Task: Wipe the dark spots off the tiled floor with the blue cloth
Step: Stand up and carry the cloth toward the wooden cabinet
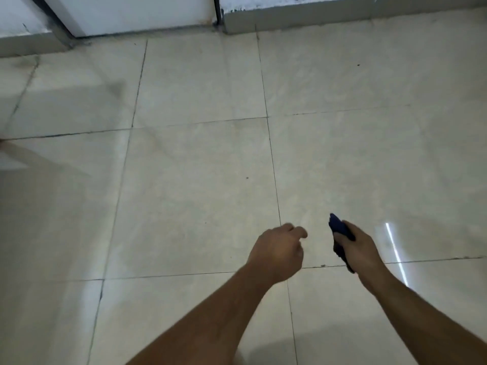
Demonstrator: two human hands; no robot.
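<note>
In the head view, above a pale tiled floor (pixel 200 159), both bare forearms are seen reaching forward from the 6 o'clock edge. The blue cloth (pixel 340 229) is bunched and gripped in the right hand (pixel 361 246), whose fingers are clamped round it; the cloth is held clear of the tiles, so no wiping is under way yet. The left hand (pixel 278 248) is loosely curled and nothing is held in it. A small dark spot (pixel 247 177) is seen at 12 o'clock from the left hand, a fainter one (pixel 206 222) at 9 o'clock, and another (pixel 358 65) far off toward 1 o'clock. The step in hand is judged to be the approach: a spot is being picked. Next, the cloth must be lowered onto the nearest spot and pressed flat before it is rubbed.
</note>
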